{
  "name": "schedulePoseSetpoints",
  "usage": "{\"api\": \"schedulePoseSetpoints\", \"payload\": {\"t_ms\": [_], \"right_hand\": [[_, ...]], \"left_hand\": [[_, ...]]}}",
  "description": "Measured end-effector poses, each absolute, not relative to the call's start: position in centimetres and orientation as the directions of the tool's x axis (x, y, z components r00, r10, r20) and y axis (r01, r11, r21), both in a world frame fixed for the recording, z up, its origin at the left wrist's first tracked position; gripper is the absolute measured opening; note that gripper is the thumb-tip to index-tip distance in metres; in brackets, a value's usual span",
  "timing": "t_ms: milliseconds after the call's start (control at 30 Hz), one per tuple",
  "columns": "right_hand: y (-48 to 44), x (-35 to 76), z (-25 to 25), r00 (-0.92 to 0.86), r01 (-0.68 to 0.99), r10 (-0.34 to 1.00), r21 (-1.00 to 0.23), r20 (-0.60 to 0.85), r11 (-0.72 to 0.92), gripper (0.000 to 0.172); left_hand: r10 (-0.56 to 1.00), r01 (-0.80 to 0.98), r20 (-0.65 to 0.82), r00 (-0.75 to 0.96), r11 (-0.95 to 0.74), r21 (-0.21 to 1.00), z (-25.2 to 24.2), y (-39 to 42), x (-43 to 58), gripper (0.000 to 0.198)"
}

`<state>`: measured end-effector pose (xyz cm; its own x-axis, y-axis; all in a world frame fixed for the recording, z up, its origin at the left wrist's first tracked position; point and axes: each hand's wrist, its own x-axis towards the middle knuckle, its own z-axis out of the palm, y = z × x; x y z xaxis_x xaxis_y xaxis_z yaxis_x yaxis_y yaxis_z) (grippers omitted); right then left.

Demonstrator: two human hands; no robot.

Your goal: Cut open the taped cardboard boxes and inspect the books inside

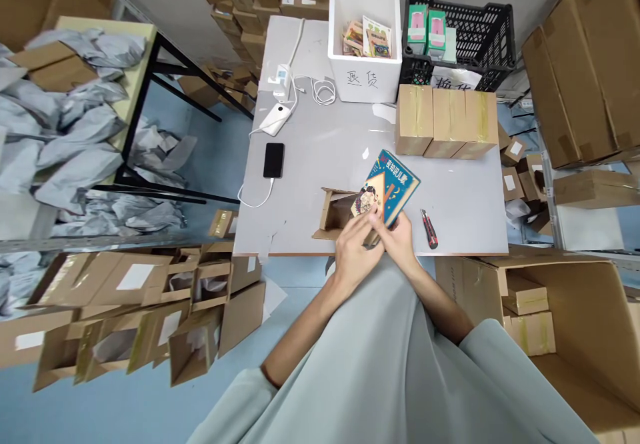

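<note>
Both my hands hold a blue illustrated book (400, 181) with Chinese lettering, tilted above the table's front edge. My left hand (356, 244) has its fingers closed at the book's lower left. My right hand (397, 236) grips its lower edge, thumb across the cover. A smaller cream-coloured picture, perhaps a second booklet or part of the cover, shows at the left side. Just behind my left hand, an open cardboard box (327, 212) lies on the table, partly covered by the book and hand. To the right rests a red and black utility knife (429, 229).
On the table (310, 164) are a black phone (273, 160), a white power bank (275, 119) with cables, and cardboard boxes (449, 123). Behind stand a white foam bin (367, 83) holding booklets and a black crate (480, 31). Opened cartons (145, 277) fill the left floor; a large carton (580, 271) stands right.
</note>
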<state>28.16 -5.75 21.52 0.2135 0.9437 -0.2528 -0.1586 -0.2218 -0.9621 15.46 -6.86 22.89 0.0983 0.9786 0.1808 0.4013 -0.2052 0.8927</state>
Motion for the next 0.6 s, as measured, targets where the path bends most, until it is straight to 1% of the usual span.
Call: {"api": "schedulePoseSetpoints", "payload": {"t_ms": [33,100,167,200,233,267,300,333,400,433,500,600], "right_hand": [[-5.5,28.6,21.4,0.250,-0.163,0.932,-0.960,-0.262,-0.227,0.058],[-5.2,29.8,21.4,0.278,-0.212,0.915,-0.948,-0.293,-0.239,0.058],[-5.2,31.0,21.7,0.230,-0.284,0.910,-0.919,-0.344,-0.275,0.061],[-5.3,31.6,21.9,0.184,-0.313,0.909,-0.899,-0.373,-0.306,0.062],[-5.5,32.1,22.2,0.130,-0.334,0.906,-0.878,-0.403,-0.343,0.064],[-5.6,32.6,22.6,0.073,-0.345,0.901,-0.858,-0.428,-0.380,0.065],[-5.9,32.9,22.9,0.021,-0.348,0.894,-0.842,-0.447,-0.413,0.067],[-6.0,33.2,23.1,-0.022,-0.346,0.888,-0.830,-0.459,-0.438,0.070],[-6.3,33.4,23.3,-0.084,-0.337,0.882,-0.819,-0.464,-0.464,0.074],[-6.4,33.5,23.3,-0.104,-0.332,0.882,-0.820,-0.459,-0.466,0.075],[-6.5,33.5,23.1,-0.134,-0.321,0.884,-0.824,-0.448,-0.466,0.076],[-6.6,33.6,22.7,-0.166,-0.312,0.880,-0.823,-0.445,-0.475,0.073]], "left_hand": [[0.967,0.395,0.200,0.158,-0.247,0.885,22.9,-6.9,15.5,0.044],[0.960,0.367,0.181,0.212,-0.250,0.896,22.9,-6.5,15.0,0.043],[0.984,0.355,0.112,0.137,-0.154,0.922,22.9,-5.5,13.8,0.044],[0.996,0.345,0.061,0.065,-0.080,0.935,22.9,-4.9,13.0,0.048],[1.000,0.315,-0.004,-0.004,0.005,0.949,22.9,-4.3,12.2,0.057],[0.995,0.257,-0.088,-0.039,0.095,0.962,22.8,-3.7,11.4,0.067],[0.981,0.178,-0.191,-0.019,0.191,0.965,22.7,-3.2,10.6,0.075],[0.954,0.098,-0.297,0.046,0.292,0.951,22.6,-2.9,10.1,0.080],[0.850,-0.004,-0.472,0.234,0.486,0.874,22.3,-2.8,9.4,0.082],[0.794,-0.024,-0.526,0.305,0.559,0.829,22.1,-2.9,9.4,0.079],[0.729,-0.042,-0.584,0.356,0.637,0.770,21.9,-3.5,9.6,0.075],[0.734,-0.080,-0.599,0.319,0.651,0.755,21.9,-4.3,10.1,0.071]]}}
